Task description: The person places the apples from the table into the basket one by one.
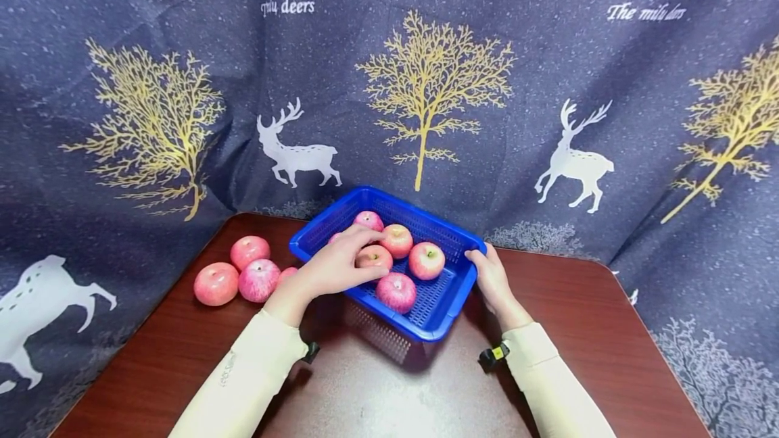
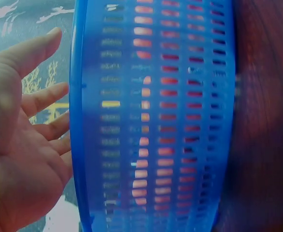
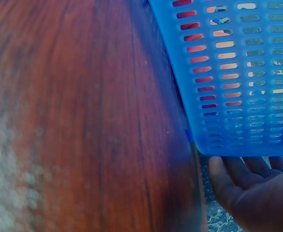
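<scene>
A blue plastic basket [image 1: 447,323] with slotted walls stands toward the back of the table, holding several red apples [image 1: 427,261]. Over its left part reaches my left hand [image 1: 341,259], thumb and fingers spread about one apple [image 1: 374,259] inside. In the left wrist view that hand [image 2: 20,140] appears above the rim, its thumb well apart from the fingers and no apple visible between them. My right hand [image 1: 493,279] grips the basket's right end, thumb over the rim; the right wrist view shows its fingers [image 3: 243,174] along the basket's end wall.
To the left of the basket, several more apples [image 1: 216,284] lie together on the brown wooden table [image 1: 584,330], one partly hidden by my left hand. A dark cloth [image 1: 475,174] printed with deer and trees hangs behind the table.
</scene>
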A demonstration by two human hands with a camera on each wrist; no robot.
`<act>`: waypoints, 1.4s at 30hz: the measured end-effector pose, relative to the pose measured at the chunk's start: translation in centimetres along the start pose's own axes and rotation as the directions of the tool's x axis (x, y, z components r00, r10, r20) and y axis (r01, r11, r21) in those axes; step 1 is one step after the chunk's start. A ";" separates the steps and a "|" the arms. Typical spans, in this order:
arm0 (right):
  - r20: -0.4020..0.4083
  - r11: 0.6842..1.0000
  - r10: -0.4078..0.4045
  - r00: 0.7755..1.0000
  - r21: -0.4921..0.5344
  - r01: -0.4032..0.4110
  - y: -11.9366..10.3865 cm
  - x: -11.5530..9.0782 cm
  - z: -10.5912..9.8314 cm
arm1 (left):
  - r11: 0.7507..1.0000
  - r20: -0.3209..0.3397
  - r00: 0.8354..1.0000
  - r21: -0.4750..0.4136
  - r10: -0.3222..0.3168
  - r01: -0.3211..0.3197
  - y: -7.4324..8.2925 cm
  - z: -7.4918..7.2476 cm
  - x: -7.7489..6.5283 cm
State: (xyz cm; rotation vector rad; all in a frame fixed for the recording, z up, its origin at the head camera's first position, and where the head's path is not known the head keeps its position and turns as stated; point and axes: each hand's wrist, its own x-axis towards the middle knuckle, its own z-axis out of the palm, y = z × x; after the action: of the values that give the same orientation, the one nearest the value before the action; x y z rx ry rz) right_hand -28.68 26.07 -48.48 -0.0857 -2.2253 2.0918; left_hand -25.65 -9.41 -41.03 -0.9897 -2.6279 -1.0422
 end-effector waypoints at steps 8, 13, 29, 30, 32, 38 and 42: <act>0.001 1.000 0.001 1.000 0.008 -0.001 0.0 0.1 0.1 | 0.997 -0.069 0.995 -0.003 -0.076 0.076 -1.0 -1.4 -2.0; 0.009 1.000 0.001 1.000 0.010 -0.001 0.0 0.0 0.3 | 0.994 -0.130 0.986 0.014 -0.108 0.111 -2.0 -2.3 -3.4; 0.022 1.000 0.003 1.000 0.006 -0.003 0.1 -0.2 0.5 | 0.976 -0.249 0.944 -0.025 -0.216 0.216 -4.4 -7.7 -7.3; 0.019 1.000 0.004 1.000 0.005 -0.004 0.1 -0.2 0.4 | 0.975 -0.250 0.943 -0.022 -0.219 0.221 -4.5 -8.1 -7.5; 0.014 1.000 0.007 1.000 0.012 -0.007 0.1 -0.2 0.3 | 0.970 -0.249 0.938 -0.028 -0.239 0.240 -4.9 -8.8 -7.8; 0.012 1.000 0.003 1.000 0.002 -0.003 0.0 -0.2 0.0 | 0.942 -0.204 0.919 -0.070 -0.336 0.329 -6.1 -10.3 -9.0; 0.012 1.000 -0.003 1.000 -0.005 0.003 0.0 -0.2 0.0 | 0.938 -0.177 0.925 0.018 -0.336 0.345 -6.9 -11.2 -9.7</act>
State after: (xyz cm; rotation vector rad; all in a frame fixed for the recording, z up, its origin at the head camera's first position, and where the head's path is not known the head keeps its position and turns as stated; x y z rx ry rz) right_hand -28.51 26.03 -48.48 -0.0701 -2.2357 2.0910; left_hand -23.63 -25.56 -39.93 -0.4143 -2.7213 -1.0670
